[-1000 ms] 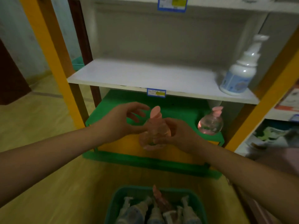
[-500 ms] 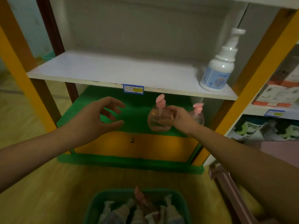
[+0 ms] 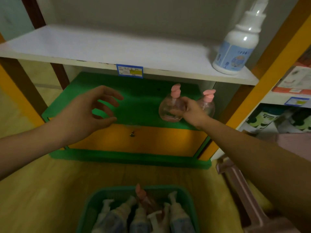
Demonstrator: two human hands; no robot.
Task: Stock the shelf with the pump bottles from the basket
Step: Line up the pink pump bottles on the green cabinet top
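Head view, bottom centre: a green basket [image 3: 87, 209] holds several white pump bottles [image 3: 178, 217] and one pink-capped bottle [image 3: 143, 197]. Mid-frame left, the left hand [image 3: 84, 115] hovers empty, its grip apart with fingers curled. Right of centre, the right hand [image 3: 191, 110] has its grip clamped on a clear round pump bottle [image 3: 168, 108] over the green lower shelf [image 3: 138, 101], just beside a second clear bottle [image 3: 207, 105]. Upper right, a white bottle [image 3: 235, 52] stands on the white shelf [image 3: 101, 47].
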